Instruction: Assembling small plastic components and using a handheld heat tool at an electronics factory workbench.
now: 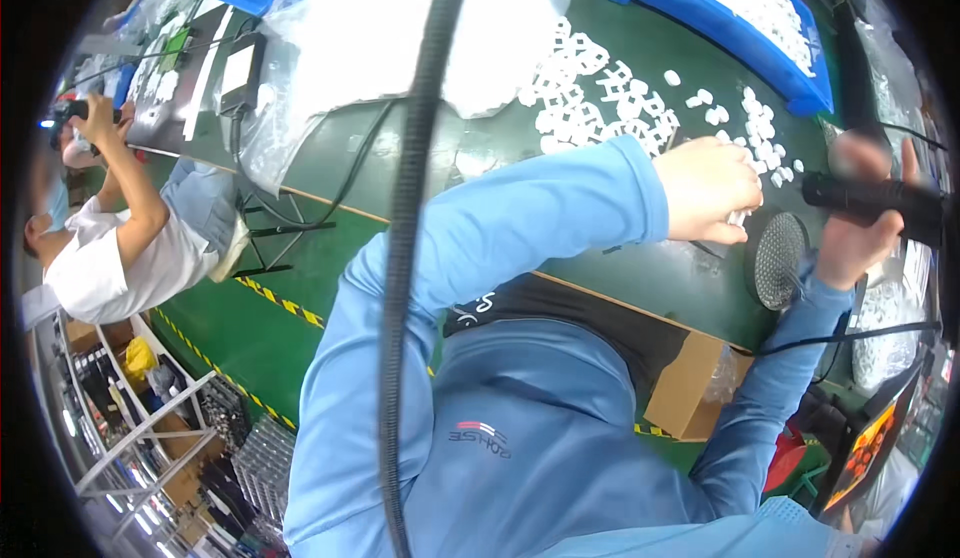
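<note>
Now, your left hand (708, 190) is right of centre in the frame, over the green tabletop (465, 158), its grip closed, with thumb and curled fingers pinching a small white plastic piece (738, 218); its exact shape is mostly hidden by the fingers. Your right hand (858, 243), near the right edge, has its grip wrapped around a black cylindrical tool (850, 196), whose blunt end points left, toward your left hand but apart from it. Just below that end, a round, dark, mesh-textured disc (779, 261) sits between your two hands. Above your left hand, loose white frame-shaped parts (580, 88) are heaped across the tabletop, and to their right, small rounded white pieces (760, 123) lie scattered, some of them close to your knuckles. A blue bin (735, 43) filled with white parts stands at the upper right, while clear plastic sheeting (290, 108) and a black power adapter (240, 76) lie at the upper left. Down the middle of the frame, a dark ribbed hose (410, 208) crosses in front of your left sleeve. At the far left, a co-worker (130, 238) in a white shirt holds a black device (72, 111) in raised hands.
</note>
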A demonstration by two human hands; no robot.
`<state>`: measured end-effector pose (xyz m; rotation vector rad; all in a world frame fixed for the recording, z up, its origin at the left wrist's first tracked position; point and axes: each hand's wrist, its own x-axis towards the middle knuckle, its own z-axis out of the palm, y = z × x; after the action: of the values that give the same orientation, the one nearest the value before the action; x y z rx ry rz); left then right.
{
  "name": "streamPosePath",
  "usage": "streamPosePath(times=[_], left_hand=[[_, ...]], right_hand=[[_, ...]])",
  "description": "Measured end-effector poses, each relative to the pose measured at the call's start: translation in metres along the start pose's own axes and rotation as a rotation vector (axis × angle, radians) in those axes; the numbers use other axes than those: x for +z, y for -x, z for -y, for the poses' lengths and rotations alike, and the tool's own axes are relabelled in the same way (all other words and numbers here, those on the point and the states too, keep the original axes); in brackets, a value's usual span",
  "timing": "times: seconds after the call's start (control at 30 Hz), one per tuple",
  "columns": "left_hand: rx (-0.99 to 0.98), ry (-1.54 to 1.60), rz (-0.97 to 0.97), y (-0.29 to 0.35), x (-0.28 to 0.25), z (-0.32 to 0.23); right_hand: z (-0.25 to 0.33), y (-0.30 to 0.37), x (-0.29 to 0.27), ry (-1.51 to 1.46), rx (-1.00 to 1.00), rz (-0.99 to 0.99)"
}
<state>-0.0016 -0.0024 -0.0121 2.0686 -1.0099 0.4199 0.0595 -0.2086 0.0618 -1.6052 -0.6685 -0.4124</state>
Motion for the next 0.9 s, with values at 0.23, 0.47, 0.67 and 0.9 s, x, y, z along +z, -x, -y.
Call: streamPosePath(times=[0.23,0.47,0.67,0.9], left_hand=[[0.044,0.082,-0.087,0.016,0.004,0.012],[-0.125,0.167,0.053,0.002,-0.006,0.005],[-0.16,0.166,0.057,0.006,-0.01,-0.008],[-0.157,0.179,0.061,0.006,-0.017,-0.012]], right_hand=[[-0.021,0.005,-0.012,-0.837,-0.118,0.294],[0.011,0.024,-0.013,-0.589,0.01,-0.03],[0.035,0.038,-0.006,-0.403,0.182,-0.221],[0.045,0.034,0.002,-0.251,0.278,-0.302]])
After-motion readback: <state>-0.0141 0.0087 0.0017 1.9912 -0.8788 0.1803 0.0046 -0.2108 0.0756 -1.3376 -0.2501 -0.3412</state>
